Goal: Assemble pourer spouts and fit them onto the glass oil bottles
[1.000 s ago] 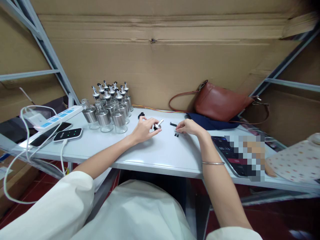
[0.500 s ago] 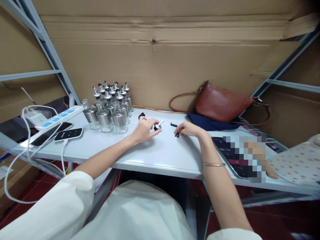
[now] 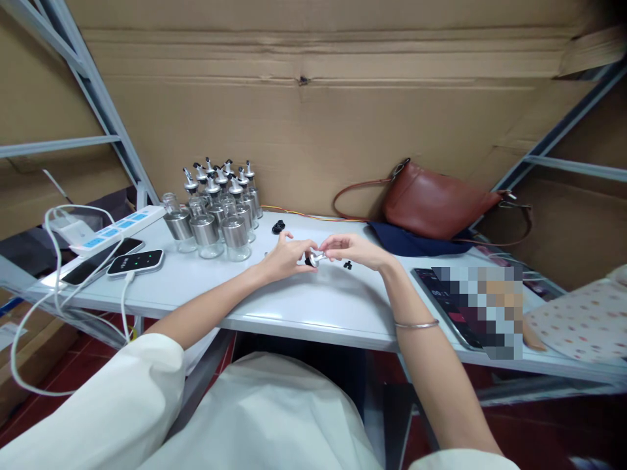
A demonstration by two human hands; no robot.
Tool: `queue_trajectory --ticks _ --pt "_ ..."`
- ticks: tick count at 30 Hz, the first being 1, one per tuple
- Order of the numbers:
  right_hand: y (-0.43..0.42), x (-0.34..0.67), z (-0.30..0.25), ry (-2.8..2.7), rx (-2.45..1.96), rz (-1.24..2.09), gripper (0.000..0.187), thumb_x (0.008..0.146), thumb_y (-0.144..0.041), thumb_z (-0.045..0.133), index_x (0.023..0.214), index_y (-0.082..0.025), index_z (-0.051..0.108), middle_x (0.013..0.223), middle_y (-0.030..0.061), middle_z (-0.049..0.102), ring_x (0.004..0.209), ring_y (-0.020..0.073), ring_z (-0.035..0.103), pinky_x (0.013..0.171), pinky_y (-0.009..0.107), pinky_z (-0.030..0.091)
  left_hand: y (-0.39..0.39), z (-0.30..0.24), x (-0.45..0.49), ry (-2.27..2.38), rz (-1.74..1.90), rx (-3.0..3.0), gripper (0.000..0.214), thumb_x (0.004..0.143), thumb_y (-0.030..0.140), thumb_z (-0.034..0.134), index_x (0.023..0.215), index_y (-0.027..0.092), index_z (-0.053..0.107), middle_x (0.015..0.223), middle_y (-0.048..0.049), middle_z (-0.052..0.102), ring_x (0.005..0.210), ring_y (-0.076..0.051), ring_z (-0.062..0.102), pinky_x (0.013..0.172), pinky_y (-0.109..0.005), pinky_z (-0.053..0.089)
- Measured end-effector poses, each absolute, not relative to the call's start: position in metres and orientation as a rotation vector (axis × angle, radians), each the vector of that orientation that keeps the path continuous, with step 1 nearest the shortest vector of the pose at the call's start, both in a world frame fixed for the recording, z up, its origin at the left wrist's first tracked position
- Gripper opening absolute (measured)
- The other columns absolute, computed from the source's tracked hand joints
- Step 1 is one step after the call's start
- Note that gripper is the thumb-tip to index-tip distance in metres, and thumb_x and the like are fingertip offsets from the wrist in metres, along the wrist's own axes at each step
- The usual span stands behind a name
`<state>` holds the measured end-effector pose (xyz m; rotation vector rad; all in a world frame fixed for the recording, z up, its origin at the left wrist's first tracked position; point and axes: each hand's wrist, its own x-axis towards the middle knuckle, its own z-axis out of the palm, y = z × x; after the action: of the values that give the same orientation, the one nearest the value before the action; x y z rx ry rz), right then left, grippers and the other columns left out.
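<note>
A silver pour spout (image 3: 316,258) with a black stopper base is pinched between the thumb and fingers of my left hand (image 3: 287,257), just above the table. My right hand (image 3: 356,249) has its fingertips closed at the tip of that spout, meeting the left fingers; whatever they pinch is hidden. Small black pieces (image 3: 347,265) lie on the table below my right hand. A cluster of black parts (image 3: 278,226) rests behind my left hand. Left of it stand several glass bottles (image 3: 236,236) with steel sleeves, some topped with pour spouts and the front ones uncapped.
A white power strip (image 3: 122,228), a phone and a white cabled device (image 3: 136,262) lie at the table's left. A brown handbag (image 3: 435,201) sits on dark blue cloth at the back right. On the right lie a tablet (image 3: 448,307) and a dotted pouch (image 3: 580,316).
My right hand has moved left from the small black pieces to the spout in my left hand. The black strip beside its fingers no longer shows on the table.
</note>
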<state>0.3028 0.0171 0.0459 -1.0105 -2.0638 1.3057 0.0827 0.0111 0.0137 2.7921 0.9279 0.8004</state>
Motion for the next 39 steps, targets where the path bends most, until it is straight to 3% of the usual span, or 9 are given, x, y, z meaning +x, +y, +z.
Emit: queue_trajectory --ticks 3,7,11,16,22,25,32,39 --pt "0.017 0.298 0.043 -2.054 -1.022 1.38 0.031 0.064 -0.039 0.075 0.082 -0.015 0.066 0.07 0.0 0.062 0.064 0.0111 0.051 0.06 0.025 0.035 0.012 0.012 0.082 0.918 0.816 2.797 0.045 0.077 0.046 0.065 0.108 0.019 0.047 0.089 0.0006 0.068 0.077 -0.015 0.062 0.094 -0.039 0.021" --pt "0.02 0.304 0.041 -2.017 -1.005 1.375 0.033 0.072 -0.045 0.067 0.086 -0.015 0.066 0.074 0.0016 0.063 0.063 0.0111 0.05 0.062 0.027 0.035 0.014 0.012 0.081 0.949 0.979 2.775 0.032 0.083 0.04 0.06 0.101 0.017 0.049 0.09 -0.0014 0.066 0.078 -0.014 0.061 0.091 -0.035 0.026" --pt "0.018 0.303 0.043 -2.064 -0.971 1.348 0.035 0.078 -0.05 0.06 0.076 -0.015 0.062 0.07 0.0002 0.058 0.062 0.0106 0.047 0.061 0.026 0.034 0.014 0.014 0.08 0.925 1.075 2.785 0.02 0.088 0.034 0.054 0.098 0.017 0.051 0.088 -0.0017 0.066 0.079 -0.014 0.06 0.09 -0.033 0.028" --pt "0.014 0.294 0.042 -2.101 -0.98 1.329 0.041 0.079 -0.055 0.056 0.072 -0.015 0.06 0.057 -0.0045 0.045 0.056 0.0095 0.037 0.057 0.026 0.029 0.012 0.016 0.08 0.934 1.043 2.769 0.021 0.088 0.033 0.051 0.101 0.017 0.054 0.09 -0.0019 0.067 0.077 -0.013 0.06 0.092 -0.035 0.027" --pt "0.016 0.291 0.038 -1.883 -0.913 1.621 0.044 0.071 -0.057 0.065 0.062 -0.016 0.052 0.053 -0.0084 0.029 0.049 0.0065 0.024 0.049 0.024 0.021 0.011 0.017 0.08 0.933 0.989 2.773 0.025 0.09 0.033 0.043 0.105 0.016 0.054 0.087 -0.0027 0.067 0.077 -0.014 0.06 0.092 -0.035 0.028" --pt "0.015 0.292 0.039 -1.829 -0.948 1.696 0.047 0.07 -0.057 0.066 0.056 -0.016 0.046 0.052 -0.0082 0.029 0.047 0.0051 0.021 0.047 0.024 0.015 0.01 0.017 0.081 0.934 0.929 2.836 0.024 0.088 0.033 0.044 0.101 0.016 0.054 0.086 -0.0021 0.067 0.073 -0.013 0.059 0.091 -0.034 0.029" --pt "0.006 0.283 0.043 -1.888 -0.856 1.676 0.045 0.072 -0.055 0.065 0.059 -0.016 0.047 0.056 -0.0066 0.033 0.05 0.0062 0.025 0.048 0.024 0.019 0.009 0.024 0.084 1.058 0.912 2.993 0.018 0.081 0.025 0.042 0.091 0.017 0.054 0.081 -0.003 0.066 0.07 -0.016 0.055 0.084 -0.037 0.028" --pt "0.002 0.272 0.049 -2.084 -0.852 1.225 0.046 0.08 -0.06 0.05 0.06 -0.019 0.046 0.058 -0.003 0.043 0.058 0.0112 0.039 0.06 0.026 0.032 0.011 0.033 0.082 1.272 0.946 3.005 0.014 0.08 0.023 0.04 0.084 0.018 0.053 0.081 -0.005 0.064 0.075 -0.02 0.054 0.076 -0.038 0.023"
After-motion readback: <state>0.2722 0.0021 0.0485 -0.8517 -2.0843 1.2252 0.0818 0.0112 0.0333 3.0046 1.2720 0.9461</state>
